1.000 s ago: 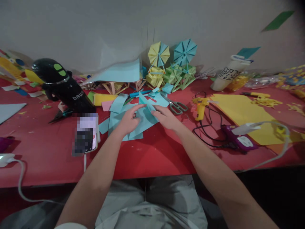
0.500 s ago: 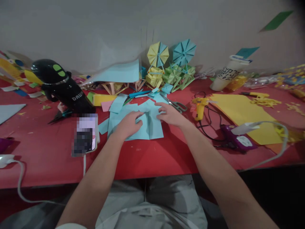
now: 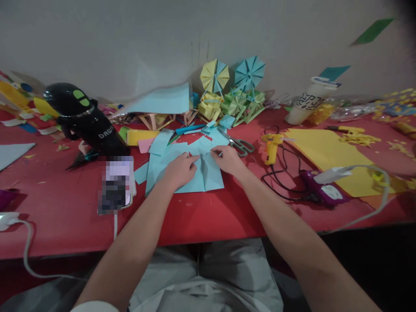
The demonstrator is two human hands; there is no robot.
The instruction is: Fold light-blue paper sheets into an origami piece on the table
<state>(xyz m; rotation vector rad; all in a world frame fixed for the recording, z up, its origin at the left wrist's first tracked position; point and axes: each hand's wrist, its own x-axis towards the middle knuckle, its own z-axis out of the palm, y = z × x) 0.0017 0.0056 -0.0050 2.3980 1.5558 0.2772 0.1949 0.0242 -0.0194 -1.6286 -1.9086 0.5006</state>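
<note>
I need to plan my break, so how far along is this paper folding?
Done: folded paper umbrellas stand by the wall. In hand: left hand and right hand press a creased light blue sheet flat on the red table. Left: the sheet shows only a few creases; more blue pieces lie unfolded.

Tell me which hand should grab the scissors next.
Probably the right hand. It rests on the blue paper close beside the scissors, which lie just past its fingers. The left hand presses the sheet farther away.
</note>
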